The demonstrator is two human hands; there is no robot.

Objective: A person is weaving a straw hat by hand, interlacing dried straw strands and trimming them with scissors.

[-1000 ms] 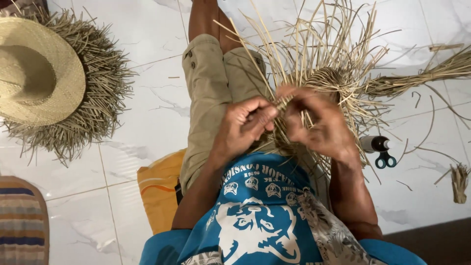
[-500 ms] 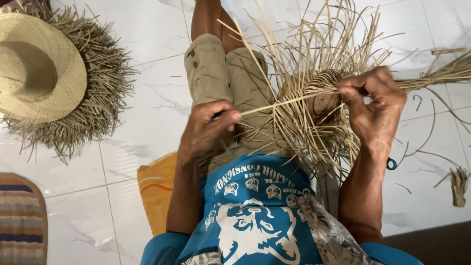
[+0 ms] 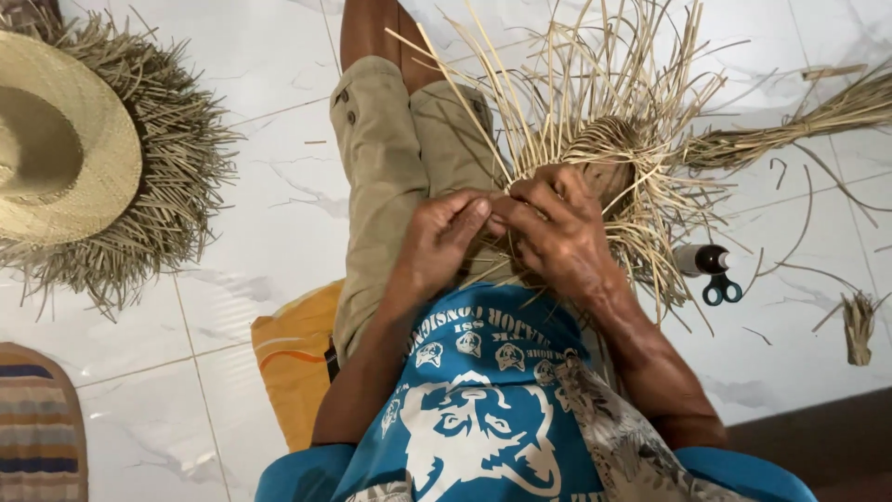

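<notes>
Your floor (image 3: 279, 149) is white tile, and you sit on it with the work on your lap. Far to the left of your grip lies a finished straw hat (image 3: 70, 153) with a shaggy uncut fringe all round it, and below that, at the edge of the view, a striped mat (image 3: 37, 428). Just left of your left forearm an orange bag (image 3: 293, 358) lies flat on the tiles. The half-woven hat (image 3: 604, 153) sits right above your grip, its loose strands fanning up and outward, several crossing over your fingers. To the right of the grip a bundle of straw (image 3: 799, 121) lies well apart, with a small bottle (image 3: 699, 258) and scissors (image 3: 722, 290) nearer, just past the strands; stray cuttings lie further right. Your left hand (image 3: 444, 244) and right hand (image 3: 557, 232) meet fingertip to fingertip, both pressed together and pinching strands at the weave's lower edge. Which strands you hold cannot be made out.
</notes>
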